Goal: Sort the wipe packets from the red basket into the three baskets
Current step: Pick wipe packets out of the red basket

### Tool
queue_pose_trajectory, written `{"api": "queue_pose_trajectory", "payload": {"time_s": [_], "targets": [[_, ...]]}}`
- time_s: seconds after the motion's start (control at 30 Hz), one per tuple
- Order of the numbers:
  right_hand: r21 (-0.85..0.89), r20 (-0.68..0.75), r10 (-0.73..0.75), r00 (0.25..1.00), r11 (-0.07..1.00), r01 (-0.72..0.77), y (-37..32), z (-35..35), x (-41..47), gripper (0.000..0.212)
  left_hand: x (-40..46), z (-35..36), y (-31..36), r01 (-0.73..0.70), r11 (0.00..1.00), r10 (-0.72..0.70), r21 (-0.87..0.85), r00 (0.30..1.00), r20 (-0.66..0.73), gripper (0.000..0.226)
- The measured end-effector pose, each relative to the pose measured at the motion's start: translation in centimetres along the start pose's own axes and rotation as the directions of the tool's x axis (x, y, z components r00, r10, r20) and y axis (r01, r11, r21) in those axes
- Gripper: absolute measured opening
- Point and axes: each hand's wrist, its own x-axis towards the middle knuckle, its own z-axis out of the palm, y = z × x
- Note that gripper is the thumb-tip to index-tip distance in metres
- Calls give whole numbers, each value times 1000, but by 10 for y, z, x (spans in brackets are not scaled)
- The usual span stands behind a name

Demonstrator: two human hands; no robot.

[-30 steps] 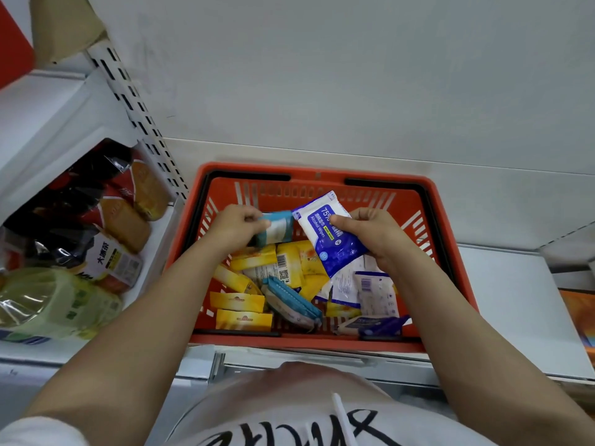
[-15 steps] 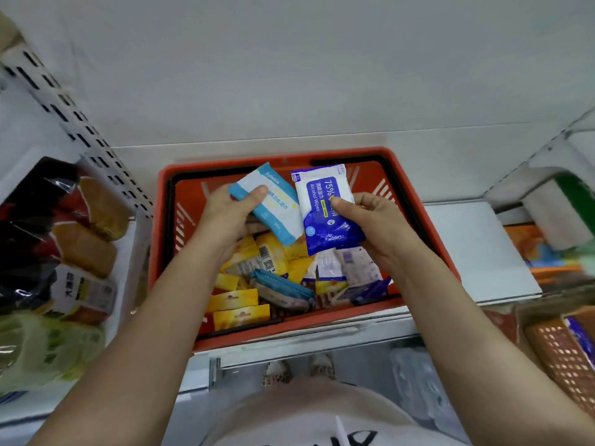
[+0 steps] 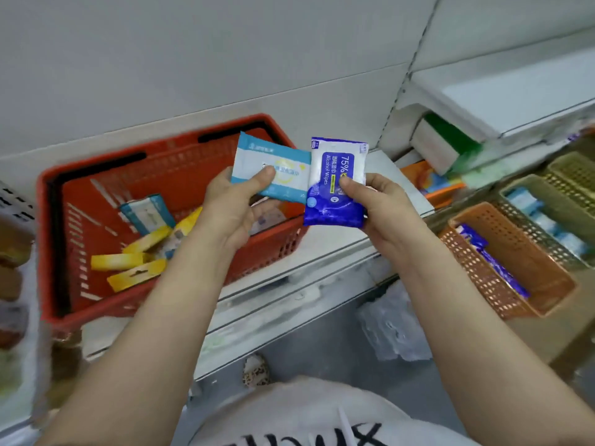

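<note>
1. Your left hand [image 3: 230, 207] pinches a light-blue wipe packet [image 3: 270, 170], thumb on its face, above the red basket [image 3: 96, 201].
2. Your right hand [image 3: 380, 204] grips a dark-blue alcohol wipe packet [image 3: 335, 185]; the two packets' edges touch.
3. Yellow packets [image 3: 128, 268] lie in the red basket.
4. Orange basket [image 3: 515, 262], lower right, holds dark-blue packets; olive basket [image 3: 553, 207] holds light-blue ones.

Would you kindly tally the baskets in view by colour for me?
Red basket: 1
Orange basket: 1
Olive-green baskets: 2
Total: 4
</note>
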Motion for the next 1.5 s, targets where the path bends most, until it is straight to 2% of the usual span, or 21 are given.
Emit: {"api": "queue_pose_trajectory", "payload": {"time_s": [0.2,0.37,0.43,0.6,0.73,0.83,0.97,1.13,1.3,1.43,1.5], "targets": [[145,-93,-12,996,989,26,3,-158,-68,12,-75,125,-86,68,998,-65,-10,981,184,28],[230,-248,59,967,973,0,17,-295,-137,39,-140,227,-180,172,981,-190,85,938,289,44],[245,-303,95,948,969,-19,25,-337,-159,43,-163,260,-209,195,969,-234,150,917,322,45],[277,-321,130,938,960,-39,39,-411,-185,13,-190,309,-255,194,916,-336,351,849,407,46],[262,-363,138,922,964,-41,45,-458,-178,14,-180,347,-276,125,863,-349,489,849,397,41],[196,-419,127,899,979,-47,39,-498,-160,11,-160,381,-297,136,854,-353,502,861,366,39],[93,-478,66,876,995,-25,14,-550,-121,13,-119,432,-323,187,892,-326,412,897,298,36],[-34,-442,64,895,996,-88,-26,-598,-60,22,-71,479,-335,224,933,-275,282,949,155,40],[-189,-309,75,948,972,-138,-41,-606,10,15,-36,486,-319,173,953,-186,249,982,32,39],[-306,-153,138,979,935,-179,-28,-590,68,12,-22,471,-315,199,945,-167,258,976,-142,31],[-363,-66,139,988,919,-153,-20,-583,102,11,-20,461,-317,200,948,-142,248,962,-234,31]]}}
